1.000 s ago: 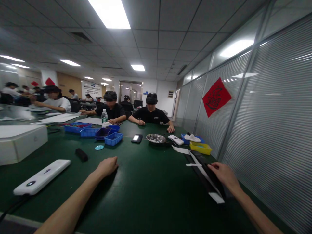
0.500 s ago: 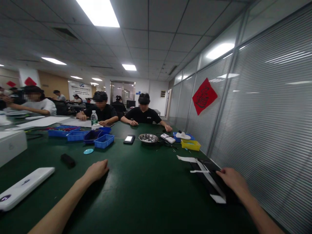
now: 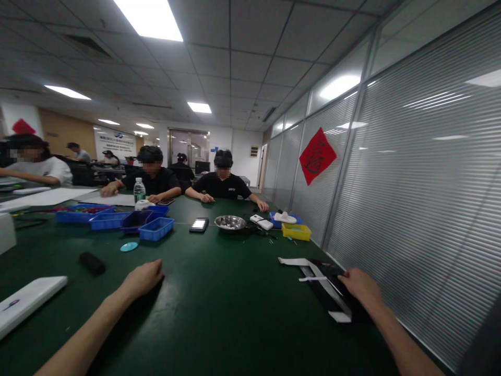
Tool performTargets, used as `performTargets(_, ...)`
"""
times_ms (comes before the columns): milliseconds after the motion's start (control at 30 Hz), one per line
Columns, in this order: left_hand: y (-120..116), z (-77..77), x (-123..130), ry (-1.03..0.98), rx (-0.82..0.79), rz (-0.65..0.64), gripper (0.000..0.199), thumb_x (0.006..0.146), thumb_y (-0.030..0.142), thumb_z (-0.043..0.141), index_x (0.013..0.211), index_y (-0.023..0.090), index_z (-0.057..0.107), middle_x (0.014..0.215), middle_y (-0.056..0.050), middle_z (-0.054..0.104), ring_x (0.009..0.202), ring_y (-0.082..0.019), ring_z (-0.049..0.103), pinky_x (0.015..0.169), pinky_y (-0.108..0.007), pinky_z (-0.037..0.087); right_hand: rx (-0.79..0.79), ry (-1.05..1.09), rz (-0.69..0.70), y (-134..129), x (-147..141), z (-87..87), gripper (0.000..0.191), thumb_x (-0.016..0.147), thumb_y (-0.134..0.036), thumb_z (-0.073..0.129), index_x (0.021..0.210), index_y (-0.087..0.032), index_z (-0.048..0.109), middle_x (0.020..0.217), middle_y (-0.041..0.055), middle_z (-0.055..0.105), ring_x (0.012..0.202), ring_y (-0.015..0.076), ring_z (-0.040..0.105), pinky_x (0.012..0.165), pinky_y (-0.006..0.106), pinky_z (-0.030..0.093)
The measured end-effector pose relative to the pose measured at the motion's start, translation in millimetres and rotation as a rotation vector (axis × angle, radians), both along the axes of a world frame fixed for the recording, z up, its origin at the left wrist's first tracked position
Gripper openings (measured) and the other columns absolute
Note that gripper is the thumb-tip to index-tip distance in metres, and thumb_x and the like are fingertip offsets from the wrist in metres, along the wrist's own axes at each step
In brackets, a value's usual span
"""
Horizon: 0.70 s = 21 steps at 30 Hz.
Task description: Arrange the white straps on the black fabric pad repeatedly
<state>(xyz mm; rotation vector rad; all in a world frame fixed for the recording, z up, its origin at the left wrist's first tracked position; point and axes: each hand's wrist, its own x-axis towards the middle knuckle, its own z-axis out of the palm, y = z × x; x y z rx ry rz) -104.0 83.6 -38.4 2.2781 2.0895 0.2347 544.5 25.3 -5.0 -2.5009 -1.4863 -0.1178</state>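
So, right hand (image 3: 360,286) first: I've got thumb and fingertips pinched on the right edge of this black sheet (image 3: 323,297) with white strips (image 3: 326,286) on it, lying on the green table (image 3: 235,313) over by the blinds wall. Left hand (image 3: 143,278) is down on the table well apart from it, curled over, and can't tell if those fingers are holding anything. Nearest to that one are a turquoise disc (image 3: 129,246) and a black block (image 3: 92,263). Yellow tray (image 3: 296,233) sits just past the sheet.
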Motion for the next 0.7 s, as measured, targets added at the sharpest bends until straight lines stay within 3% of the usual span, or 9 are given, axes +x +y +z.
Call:
performTargets(233,1.5,-2.5,-2.8,-0.027,0.004,-0.018,0.017,0.084,0.035,0.044,0.085,0.02,0.051,0.091,-0.009,0.067,0.08,-0.023,0.064,0.066,-0.03,0.041,0.008,-0.005,0.038,-3.0,1.1,-3.7,0.029,0.084,-0.038,0.048,0.083,-0.017,0.068,0.089,0.0128,0.071,0.086,0.0279,0.066,0.066,0.034,0.047)
performTargets(400,1.2,-2.4,-3.0,-0.039,-0.008,-0.008,0.018,0.083,0.035,0.044,0.087,0.02,0.053,0.091,-0.01,0.067,0.08,-0.023,0.064,0.064,-0.03,0.043,0.077,-0.046,0.013,-11.7,-7.6,4.9,0.036,0.086,-0.043,0.043,0.092,-0.015,0.065,0.097,0.0153,0.069,0.091,0.028,0.065,0.069,0.035,0.048)
performTargets(533,0.6,-2.1,-2.7,-0.04,-0.002,-0.015,0.021,0.083,0.036,0.043,0.088,0.019,0.055,0.09,-0.011,0.068,0.079,-0.024,0.064,0.064,-0.031,0.043,0.098,-0.02,0.007,-30.9,-20.5,10.2,0.043,0.087,-0.05,0.038,0.082,-0.017,0.064,0.083,0.0128,0.069,0.079,0.0269,0.066,0.065,0.036,0.047)
performTargets(700,1.5,-2.6,-1.7,-0.039,-0.013,-0.005,0.024,0.082,0.036,0.043,0.09,0.018,0.057,0.091,-0.012,0.068,0.08,-0.025,0.065,0.065,-0.032,0.044,0.056,0.14,-0.013,-65.9,-24.8,-1.6,0.051,0.086,-0.059,0.035,0.073,-0.019,0.064,0.077,0.0119,0.069,0.072,0.0259,0.066,0.062,0.035,0.047)
